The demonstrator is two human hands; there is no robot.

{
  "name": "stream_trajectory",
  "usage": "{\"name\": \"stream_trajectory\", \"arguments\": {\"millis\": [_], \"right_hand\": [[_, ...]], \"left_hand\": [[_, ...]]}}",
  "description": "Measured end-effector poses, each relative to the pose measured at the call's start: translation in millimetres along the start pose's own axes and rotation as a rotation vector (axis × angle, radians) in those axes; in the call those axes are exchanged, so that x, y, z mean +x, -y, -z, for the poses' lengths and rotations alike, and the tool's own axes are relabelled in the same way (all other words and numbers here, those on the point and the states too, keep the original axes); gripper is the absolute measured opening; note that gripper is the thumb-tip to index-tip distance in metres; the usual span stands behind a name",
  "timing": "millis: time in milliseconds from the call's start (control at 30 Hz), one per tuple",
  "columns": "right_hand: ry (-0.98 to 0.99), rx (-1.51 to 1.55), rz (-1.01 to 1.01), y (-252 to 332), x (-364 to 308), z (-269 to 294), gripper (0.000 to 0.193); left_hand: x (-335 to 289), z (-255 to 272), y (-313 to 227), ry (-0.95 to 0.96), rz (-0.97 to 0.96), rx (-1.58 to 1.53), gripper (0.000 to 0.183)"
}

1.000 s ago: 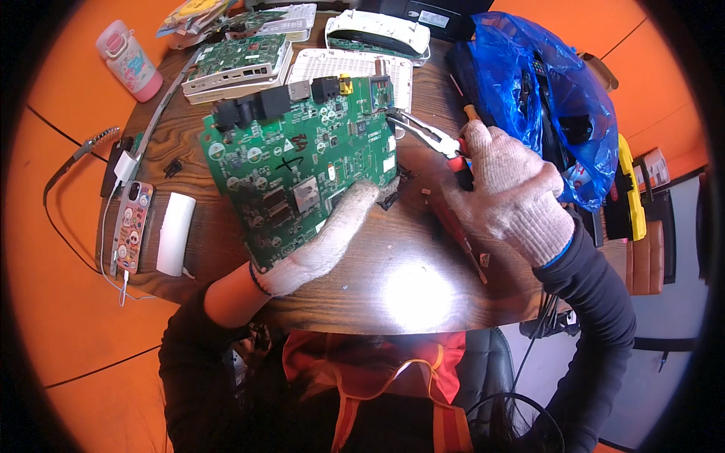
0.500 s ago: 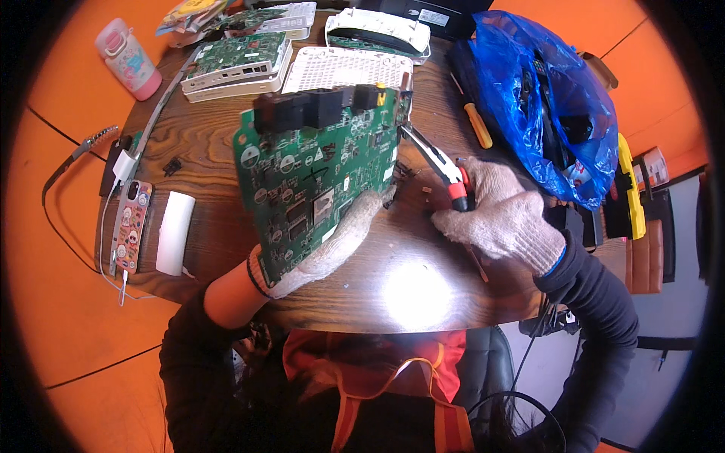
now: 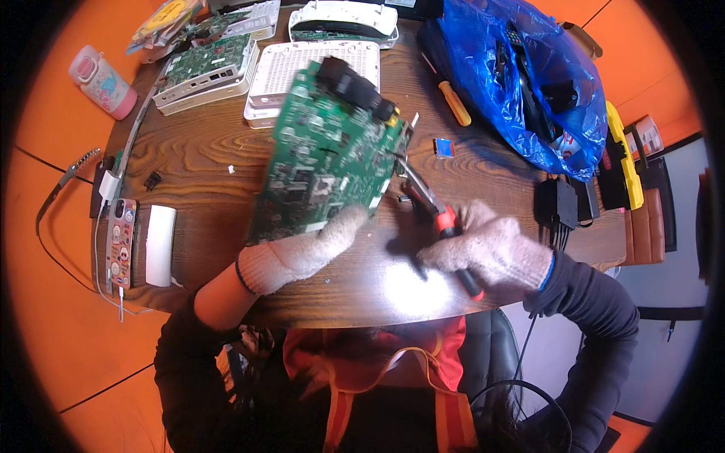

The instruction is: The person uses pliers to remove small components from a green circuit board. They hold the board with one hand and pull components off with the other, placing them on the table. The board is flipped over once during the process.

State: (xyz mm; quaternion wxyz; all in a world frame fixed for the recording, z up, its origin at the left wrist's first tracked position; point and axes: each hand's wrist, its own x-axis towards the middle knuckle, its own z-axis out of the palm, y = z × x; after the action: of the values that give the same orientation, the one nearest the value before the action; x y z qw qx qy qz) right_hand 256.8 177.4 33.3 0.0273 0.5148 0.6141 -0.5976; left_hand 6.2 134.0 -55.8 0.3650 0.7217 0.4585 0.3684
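Note:
My left hand point(image 3: 310, 249), in a pale knit glove, grips a green circuit board point(image 3: 325, 170) by its lower edge. The board stands tilted above the table and looks slightly blurred, with black connectors along its top edge. My gloved right hand point(image 3: 491, 249) is closed on red-and-black-handled pliers point(image 3: 442, 215). Their jaws reach the board's right edge, near a metal part; whether they bite on it I cannot tell. A small dark cylindrical piece point(image 3: 404, 198) lies on the wooden table point(image 3: 211, 151) just below the jaws.
Behind the board sits a white vented casing point(image 3: 264, 75), with other opened casings and boards point(image 3: 208, 64) at the back left. A screwdriver point(image 3: 453, 102) lies beside a blue plastic bag point(image 3: 521, 83) at right. At left are a phone point(image 3: 123, 241), a white roll-like object point(image 3: 160, 245) and a pink bottle point(image 3: 102, 83).
The board has tilted clockwise and its connector edge now slopes down to the right. The pliers have swung lower and steeper, their handle ends now showing below my right hand.

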Motion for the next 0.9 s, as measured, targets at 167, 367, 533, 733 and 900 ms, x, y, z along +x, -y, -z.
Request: {"name": "stream_trajectory", "arguments": {"millis": [167,367,533,733,900], "right_hand": [[-0.202,-0.543,-0.135,29.6,-0.6,21.7,0.045],[-0.563,-1.051,0.211,36.3,7.8,11.3,0.047],[-0.629,-1.127,0.235,42.1,19.3,8.8,0.049],[-0.505,-1.124,0.038,59.7,17.8,10.6,0.041],[-0.510,-1.168,0.115,57.5,21.6,16.0,0.036]], "left_hand": [[-3.0,-11.4,3.2,-0.358,0.171,-0.781,0.026],[-4.7,-8.7,-1.8,-0.337,0.092,-0.333,0.028],[-0.2,-5.7,-5.7,-0.342,0.063,-0.217,0.031],[2.3,-0.4,-10.2,-0.321,0.088,-0.228,0.035],[-3.3,1.9,-20.2,-0.339,0.144,-0.154,0.026]]}}
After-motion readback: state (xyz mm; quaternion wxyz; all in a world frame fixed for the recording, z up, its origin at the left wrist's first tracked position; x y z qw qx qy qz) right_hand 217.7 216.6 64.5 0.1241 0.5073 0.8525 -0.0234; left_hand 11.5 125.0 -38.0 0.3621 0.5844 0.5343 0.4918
